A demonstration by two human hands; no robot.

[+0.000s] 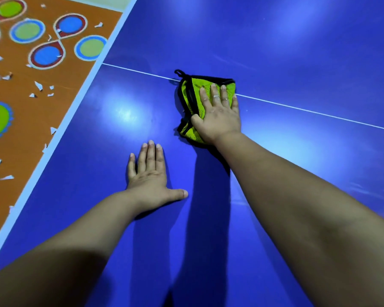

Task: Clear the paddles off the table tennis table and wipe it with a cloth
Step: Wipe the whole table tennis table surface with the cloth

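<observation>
Across the white line (297,107) of the blue worktop (275,52), a lime-green cloth (196,85) with black trim lies beneath the right hand (217,114), which presses flat on it with straight fingers. Cloth shows left of that hand and past its fingertips. Left hand (149,176) rests flat on bare worktop, fingers straight, apart from the cloth.

The blue table tennis table (275,52) has a white-edged side running diagonally on the left and a thin white line (319,111) crossing it. A green, black-trimmed cloth (191,96) lies crumpled on that line near the middle, the right hand (217,116) flat on it. The left hand (149,173) rests palm-down on the tabletop, nearer and to the left.
</observation>
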